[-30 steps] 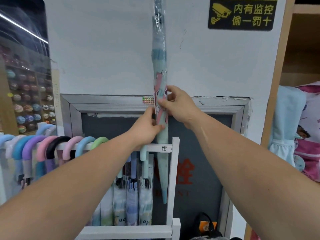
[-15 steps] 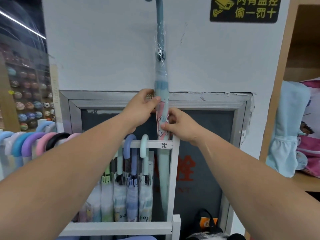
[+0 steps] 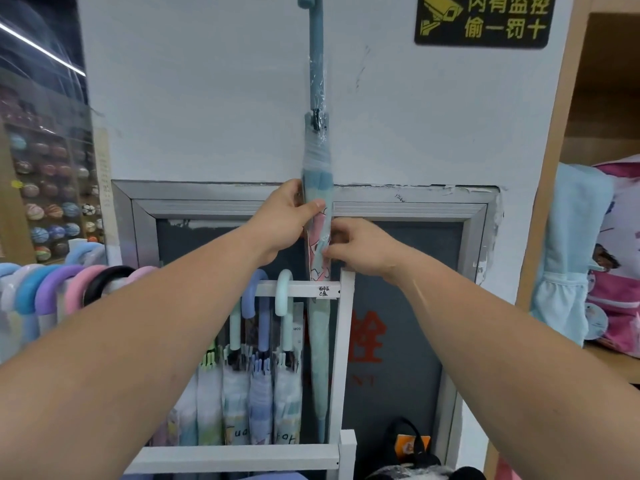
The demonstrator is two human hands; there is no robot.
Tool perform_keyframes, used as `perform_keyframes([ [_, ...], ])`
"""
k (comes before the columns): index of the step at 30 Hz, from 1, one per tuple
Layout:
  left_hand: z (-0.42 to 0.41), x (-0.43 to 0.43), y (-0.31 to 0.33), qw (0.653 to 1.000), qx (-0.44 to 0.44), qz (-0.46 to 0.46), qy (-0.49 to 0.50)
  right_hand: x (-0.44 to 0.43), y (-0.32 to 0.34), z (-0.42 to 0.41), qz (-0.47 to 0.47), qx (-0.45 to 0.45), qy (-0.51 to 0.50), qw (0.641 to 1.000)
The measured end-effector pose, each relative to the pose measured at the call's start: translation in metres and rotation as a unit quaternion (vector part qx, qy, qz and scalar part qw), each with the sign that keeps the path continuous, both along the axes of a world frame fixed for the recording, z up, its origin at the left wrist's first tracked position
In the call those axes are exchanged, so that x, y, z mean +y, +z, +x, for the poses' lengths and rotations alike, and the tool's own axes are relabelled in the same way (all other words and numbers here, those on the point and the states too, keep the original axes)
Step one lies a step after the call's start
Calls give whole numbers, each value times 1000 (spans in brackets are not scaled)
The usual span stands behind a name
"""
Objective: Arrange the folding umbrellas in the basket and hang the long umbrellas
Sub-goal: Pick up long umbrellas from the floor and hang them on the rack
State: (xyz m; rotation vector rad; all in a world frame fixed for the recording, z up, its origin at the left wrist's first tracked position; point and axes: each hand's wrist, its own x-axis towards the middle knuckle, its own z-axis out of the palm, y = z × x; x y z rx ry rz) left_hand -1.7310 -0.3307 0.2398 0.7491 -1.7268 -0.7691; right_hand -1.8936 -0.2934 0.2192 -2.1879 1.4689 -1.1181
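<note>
A long light-blue umbrella [image 3: 317, 161] in clear plastic wrap stands upright before the white wall, its hooked handle at the top edge of view and its tip low inside the white rack [image 3: 301, 289]. My left hand [image 3: 287, 216] grips its canopy from the left. Just below, my right hand [image 3: 360, 249] pinches the pink printed part from the right. Several long umbrellas hang by curved handles on the rack's top rail, among them a mint one [image 3: 284, 299] and a blue one [image 3: 254, 296].
A row of pastel and black umbrella handles [image 3: 69, 289] lines the rail at left. A grey metal-framed panel [image 3: 408, 209] sits behind the rack. Blue and pink goods [image 3: 581, 258] fill a wooden shelf at right. A black bag [image 3: 412, 448] lies on the floor.
The umbrella has come down, so its handle shows at the top and its tip sits lower in the rack. My left hand shifted above my right hand on the canopy.
</note>
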Motion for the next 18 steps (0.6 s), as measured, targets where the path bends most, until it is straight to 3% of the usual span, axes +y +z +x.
perform_keyframes([
  [5, -2, -1, -15, 998, -52, 2, -19, 3, 25, 2, -88, -147, -26, 985],
  [10, 2, -2, -29, 995, -98, 13, -25, -10, 26, 8, -116, -123, -60, 984],
  [15, 12, -1, -29, 983, -181, 22, 8, -13, 11, 8, -72, -136, -25, 988],
  [18, 20, 3, -26, 985, -168, 26, 10, -13, -5, 10, -42, -127, -7, 991],
])
